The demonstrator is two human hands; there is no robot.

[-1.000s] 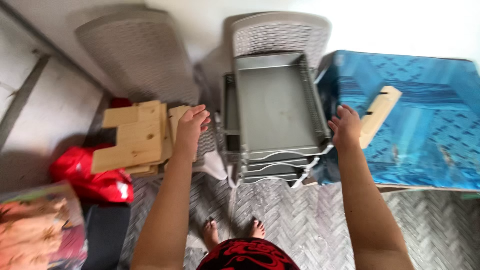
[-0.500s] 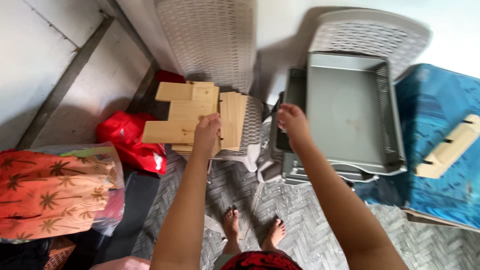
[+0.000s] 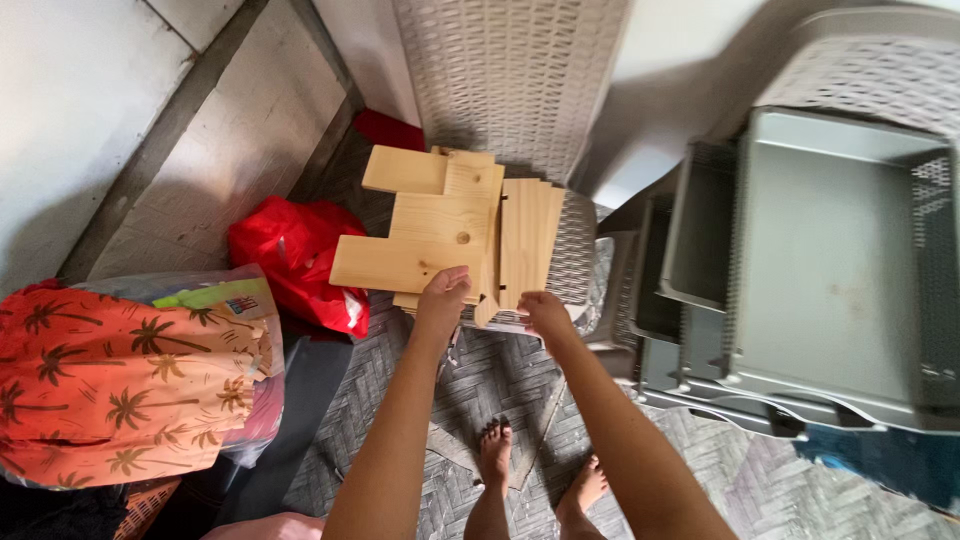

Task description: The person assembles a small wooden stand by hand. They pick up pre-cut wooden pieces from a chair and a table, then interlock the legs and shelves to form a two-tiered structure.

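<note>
Your left hand [image 3: 443, 292] pinches the near edge of the pine boards [image 3: 450, 225] — stacked flat on the grey wicker chair [image 3: 575, 245] seat, so they sit steady. Right hand [image 3: 545, 310] curls on the upright board's end (grip partly hidden).

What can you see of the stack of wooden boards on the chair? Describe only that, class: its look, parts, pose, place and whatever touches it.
The stack of wooden boards is pale, unfinished wood with visible grain, made of several flat rectangular pieces overlapping at different angles. One board has a small round hole or knot, and a dark slot shows between two pieces. The pile lies flat on the seat of a grey woven plastic chair. The left hand grips its near edge, and the right hand touches the near edge too.
</note>
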